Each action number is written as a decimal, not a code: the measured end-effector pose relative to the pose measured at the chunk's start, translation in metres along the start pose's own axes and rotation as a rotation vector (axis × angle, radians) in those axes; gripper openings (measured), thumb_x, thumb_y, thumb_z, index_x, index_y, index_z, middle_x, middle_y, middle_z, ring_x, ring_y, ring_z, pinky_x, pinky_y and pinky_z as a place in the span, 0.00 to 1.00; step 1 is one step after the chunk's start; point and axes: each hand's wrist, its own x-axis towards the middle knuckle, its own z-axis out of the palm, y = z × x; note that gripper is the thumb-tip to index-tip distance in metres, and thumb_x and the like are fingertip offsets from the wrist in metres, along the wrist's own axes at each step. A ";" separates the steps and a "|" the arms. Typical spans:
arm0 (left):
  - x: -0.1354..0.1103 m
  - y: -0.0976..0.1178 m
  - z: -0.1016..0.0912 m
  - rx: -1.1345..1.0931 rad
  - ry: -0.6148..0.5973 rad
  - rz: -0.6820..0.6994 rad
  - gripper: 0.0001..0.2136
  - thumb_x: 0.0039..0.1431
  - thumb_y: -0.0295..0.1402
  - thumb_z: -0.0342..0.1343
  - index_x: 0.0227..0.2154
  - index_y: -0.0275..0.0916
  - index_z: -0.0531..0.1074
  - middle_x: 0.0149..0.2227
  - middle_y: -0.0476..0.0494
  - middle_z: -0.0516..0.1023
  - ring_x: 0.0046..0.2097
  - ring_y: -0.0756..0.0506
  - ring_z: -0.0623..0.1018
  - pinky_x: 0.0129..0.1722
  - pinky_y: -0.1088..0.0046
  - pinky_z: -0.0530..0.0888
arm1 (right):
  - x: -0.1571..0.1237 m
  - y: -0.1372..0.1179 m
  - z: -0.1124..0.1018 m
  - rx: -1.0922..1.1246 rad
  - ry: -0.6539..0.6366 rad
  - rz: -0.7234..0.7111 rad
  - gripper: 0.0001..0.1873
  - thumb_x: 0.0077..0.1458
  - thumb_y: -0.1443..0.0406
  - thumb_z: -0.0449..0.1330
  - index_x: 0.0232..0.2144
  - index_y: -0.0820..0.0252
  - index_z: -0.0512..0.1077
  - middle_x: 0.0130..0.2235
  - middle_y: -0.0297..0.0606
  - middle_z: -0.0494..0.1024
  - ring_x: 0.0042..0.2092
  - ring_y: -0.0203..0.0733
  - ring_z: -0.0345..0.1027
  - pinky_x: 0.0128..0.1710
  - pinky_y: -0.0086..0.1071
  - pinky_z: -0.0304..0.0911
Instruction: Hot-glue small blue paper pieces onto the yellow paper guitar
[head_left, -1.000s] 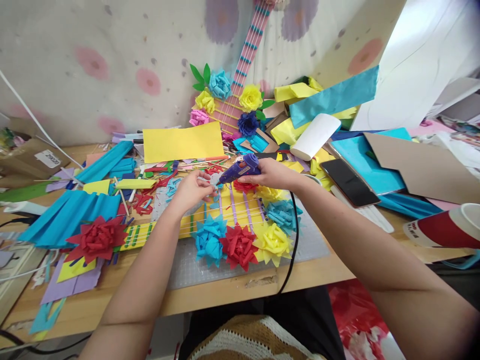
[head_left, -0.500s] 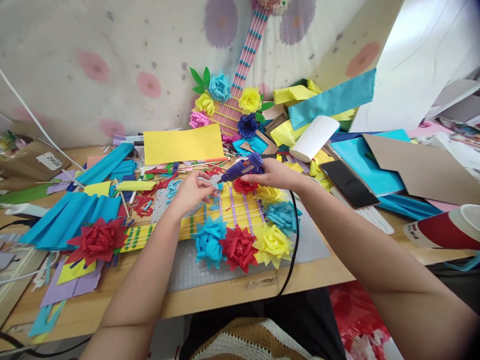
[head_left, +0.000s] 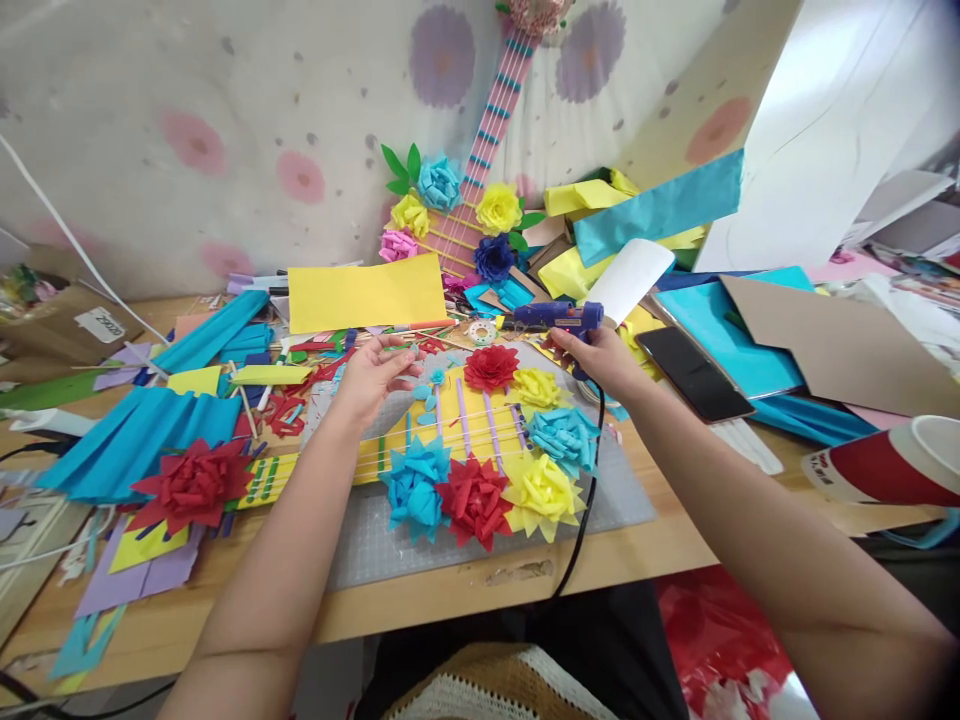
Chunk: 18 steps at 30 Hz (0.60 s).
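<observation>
My right hand (head_left: 596, 355) grips a dark blue hot glue gun (head_left: 559, 316), its nozzle pointing left above the far side of the work. To the left, my left hand (head_left: 375, 380) has thumb and fingertips pinched together; whatever is between them is too small to make out. Below both hands lies a yellow paper guitar (head_left: 450, 405) with purple strips and thin strings. Red (head_left: 475, 502), blue (head_left: 416, 487) and yellow paper flowers (head_left: 544, 490) line its body, and small light-blue pieces (head_left: 426, 405) sit near my left fingers. Another red flower (head_left: 196, 482) is at the neck's end.
A grey cutting mat (head_left: 622, 490) lies under the guitar. Blue crepe paper (head_left: 142, 440), a yellow sheet (head_left: 367, 295) and scraps crowd around. At right are a phone (head_left: 697, 373) and paper cup (head_left: 889, 465). A pink guitar (head_left: 491, 130) leans behind. The gun's black cord (head_left: 589, 510) crosses the mat.
My right hand has drawn the glue gun right, away from my left hand. My left hand has shifted slightly left, uncovering the light-blue pieces on the guitar.
</observation>
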 end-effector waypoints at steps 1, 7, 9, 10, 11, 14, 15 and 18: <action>0.000 -0.001 0.001 0.031 0.002 0.007 0.16 0.43 0.29 0.67 0.33 0.38 0.65 0.29 0.48 0.80 0.27 0.51 0.79 0.21 0.82 0.71 | 0.000 0.007 0.001 -0.022 0.026 0.035 0.25 0.43 0.45 0.62 0.28 0.62 0.71 0.30 0.40 0.76 0.26 0.33 0.64 0.26 0.29 0.62; -0.005 -0.001 0.006 0.202 -0.037 0.060 0.18 0.43 0.33 0.67 0.35 0.37 0.66 0.27 0.48 0.80 0.32 0.45 0.82 0.24 0.78 0.74 | -0.001 0.037 0.010 -0.465 0.062 0.170 0.23 0.50 0.46 0.58 0.28 0.61 0.71 0.28 0.40 0.76 0.31 0.44 0.70 0.30 0.33 0.61; -0.006 0.000 0.006 0.255 -0.077 0.063 0.19 0.43 0.35 0.67 0.36 0.38 0.65 0.26 0.48 0.79 0.33 0.44 0.82 0.25 0.76 0.75 | 0.000 0.042 0.014 -0.521 0.058 0.153 0.24 0.50 0.46 0.57 0.29 0.62 0.72 0.29 0.41 0.76 0.33 0.46 0.71 0.31 0.33 0.62; -0.007 -0.001 0.006 0.285 -0.100 0.064 0.19 0.43 0.35 0.67 0.36 0.38 0.64 0.26 0.48 0.79 0.34 0.44 0.82 0.25 0.76 0.75 | 0.001 0.044 0.016 -0.525 0.049 0.141 0.24 0.51 0.45 0.56 0.30 0.62 0.72 0.30 0.42 0.77 0.34 0.46 0.71 0.32 0.33 0.62; -0.007 -0.001 0.006 0.321 -0.125 0.068 0.19 0.44 0.35 0.66 0.36 0.39 0.64 0.26 0.49 0.79 0.34 0.43 0.82 0.26 0.75 0.75 | 0.001 0.045 0.017 -0.523 0.036 0.129 0.25 0.51 0.45 0.56 0.31 0.62 0.72 0.31 0.43 0.77 0.35 0.47 0.71 0.33 0.34 0.62; -0.007 0.000 0.005 0.463 -0.207 0.104 0.18 0.47 0.34 0.64 0.38 0.41 0.61 0.27 0.49 0.79 0.34 0.44 0.82 0.28 0.73 0.75 | 0.003 0.049 0.016 -0.494 -0.018 0.078 0.25 0.51 0.45 0.56 0.34 0.61 0.71 0.33 0.45 0.77 0.37 0.49 0.71 0.35 0.37 0.63; -0.006 0.001 0.005 0.515 -0.232 0.121 0.18 0.47 0.33 0.63 0.38 0.41 0.61 0.28 0.49 0.79 0.34 0.44 0.82 0.29 0.72 0.75 | 0.004 0.049 0.014 -0.480 -0.018 0.062 0.25 0.50 0.46 0.57 0.37 0.61 0.71 0.35 0.45 0.77 0.37 0.49 0.70 0.36 0.38 0.64; -0.004 0.007 0.005 0.671 -0.310 0.179 0.17 0.49 0.29 0.60 0.39 0.42 0.60 0.30 0.49 0.78 0.34 0.45 0.81 0.32 0.72 0.75 | 0.004 0.041 0.005 -0.420 0.110 -0.035 0.33 0.45 0.47 0.62 0.47 0.61 0.65 0.39 0.45 0.76 0.39 0.49 0.70 0.39 0.41 0.65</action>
